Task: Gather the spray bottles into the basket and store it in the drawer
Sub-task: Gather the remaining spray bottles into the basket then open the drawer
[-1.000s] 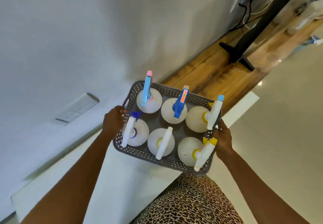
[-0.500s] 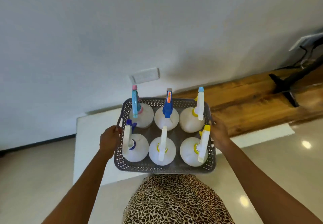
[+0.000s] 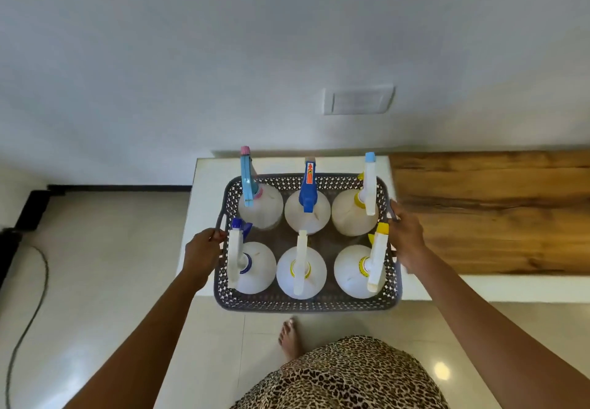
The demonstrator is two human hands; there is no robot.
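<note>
With six spray bottles (image 3: 305, 217) standing upright inside, your left hand (image 3: 201, 254) and right hand (image 3: 406, 236) grasp the grey basket's (image 3: 306, 304) side handles.

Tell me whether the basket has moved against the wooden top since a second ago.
Yes. The basket, held by the left hand and right hand, now sits left of the wooden top, over the white surface.

1. Dark blue spray head (image 3: 307, 189), far middle bottle in the basket: orange-red sticker w/ an arrow sign pointing away; any print on it too small to read.
2. No other legible text, brand or nos. anywhere.
</note>
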